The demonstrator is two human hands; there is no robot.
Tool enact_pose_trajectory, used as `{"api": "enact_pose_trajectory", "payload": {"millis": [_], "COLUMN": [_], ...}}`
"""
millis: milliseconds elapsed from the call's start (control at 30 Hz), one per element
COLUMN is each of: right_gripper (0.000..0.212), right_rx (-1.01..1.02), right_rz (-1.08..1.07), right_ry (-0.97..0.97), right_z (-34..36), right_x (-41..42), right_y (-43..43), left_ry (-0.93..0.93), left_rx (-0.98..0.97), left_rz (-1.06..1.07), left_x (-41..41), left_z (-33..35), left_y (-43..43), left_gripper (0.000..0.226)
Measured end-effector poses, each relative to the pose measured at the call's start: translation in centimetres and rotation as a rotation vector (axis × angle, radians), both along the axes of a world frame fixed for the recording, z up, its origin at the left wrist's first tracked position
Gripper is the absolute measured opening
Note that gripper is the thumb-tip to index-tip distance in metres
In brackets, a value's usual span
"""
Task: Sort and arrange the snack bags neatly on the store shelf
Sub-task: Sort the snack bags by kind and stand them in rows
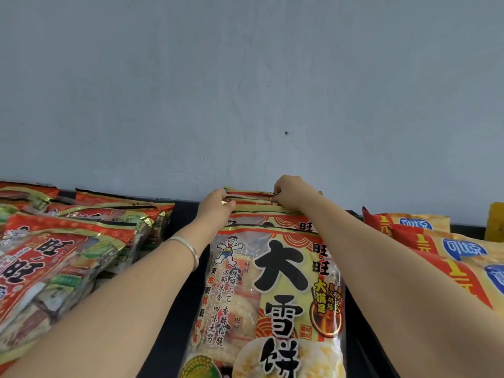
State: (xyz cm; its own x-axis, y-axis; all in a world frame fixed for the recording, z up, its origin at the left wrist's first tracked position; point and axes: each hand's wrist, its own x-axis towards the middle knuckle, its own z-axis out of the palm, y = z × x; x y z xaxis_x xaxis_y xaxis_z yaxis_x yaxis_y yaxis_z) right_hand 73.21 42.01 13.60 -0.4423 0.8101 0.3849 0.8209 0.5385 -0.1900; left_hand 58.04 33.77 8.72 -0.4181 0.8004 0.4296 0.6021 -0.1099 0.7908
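A stack of yellow-and-red rice cracker bags (272, 282) with big black characters stands in a row down the middle of the dark shelf (185, 285). Both my arms reach to the back of that row. My left hand (216, 204) pinches the top left corner of the rearmost bags (251, 196). Gripping the top right corner of those bags is my right hand (289, 193). A silver bangle circles my left wrist. The rear bags' lower parts are hidden behind the front bag.
A loose pile of red-and-green snack bags (62, 257) lies on the left of the shelf. Orange-and-yellow bags (436, 249) with a blue logo overlap on the right, beside a yellow box (495, 222). A pale grey wall (245, 91) rises just behind the shelf.
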Motion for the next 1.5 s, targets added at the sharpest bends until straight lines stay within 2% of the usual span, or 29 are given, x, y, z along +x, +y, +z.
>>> {"api": "enact_pose_trajectory", "payload": {"millis": [133, 233, 333, 400, 533, 633, 767, 900, 1033, 1167, 1300, 1367, 1500], "right_gripper": [0.015, 0.018, 0.032, 0.035, 0.033, 0.035, 0.037, 0.043, 0.054, 0.057, 0.067, 0.064, 0.040], "right_rx": [0.014, 0.027, 0.170, 0.251, 0.206, 0.112, 0.049, -0.001, 0.028, 0.031, 0.141, 0.107, 0.133], "right_rz": [-0.020, -0.046, -0.051, 0.008, 0.219, 0.327, 0.365, 0.337, 0.234, 0.131, 0.002, -0.007, -0.077], "right_ry": [0.009, 0.001, -0.003, 0.006, 0.026, 0.001, -0.043, -0.014, -0.103, -0.143, -0.189, -0.222, -0.226], "right_z": [-0.4, -0.4, 0.1, 0.4, 0.6, -0.1, -1.4, -2.3, -3.5, -5.1, -5.7, -5.6, -5.9], "right_x": [-0.1, -0.2, -1.0, -2.4, -7.4, -12.1, -18.5, -24.4, -29.4, -31.8, -32.9, -33.5, -34.3], "right_y": [-0.4, -1.2, -3.0, -4.5, -7.8, -10.2, -12.7, -15.1, -15.9, -15.5, -14.7, -14.4, -14.0], "left_ry": [0.025, -0.037, -0.116, -0.133, -0.096, -0.013, 0.105, 0.208, 0.011, -0.090, -0.221, -0.330, -0.591], "left_rx": [0.010, -0.022, -0.019, 0.004, 0.067, 0.098, 0.099, -0.001, -0.056, -0.026, -0.061, -0.118, -0.180], "left_rz": [0.024, -0.005, -0.019, -0.006, 0.043, 0.071, 0.177, 0.329, 0.271, 0.178, 0.077, 0.024, -0.137], "left_x": [-0.2, -0.5, -0.9, -1.5, -4.4, -8.3, -16.3, -25.3, -31.3, -33.6, -35.4, -36.3, -36.4], "left_z": [-0.3, -0.1, 0.0, 0.0, 0.1, 0.3, -0.3, -1.8, -3.7, -4.6, -5.4, -5.9, -7.3], "left_y": [0.2, -0.2, -1.6, -2.8, -5.6, -8.4, -12.0, -15.2, -16.9, -16.7, -15.8, -15.4, -14.7], "left_gripper": [0.008, 0.017, 0.031, 0.037, 0.035, 0.032, 0.029, 0.042, 0.060, 0.081, 0.092, 0.086, 0.045]}}
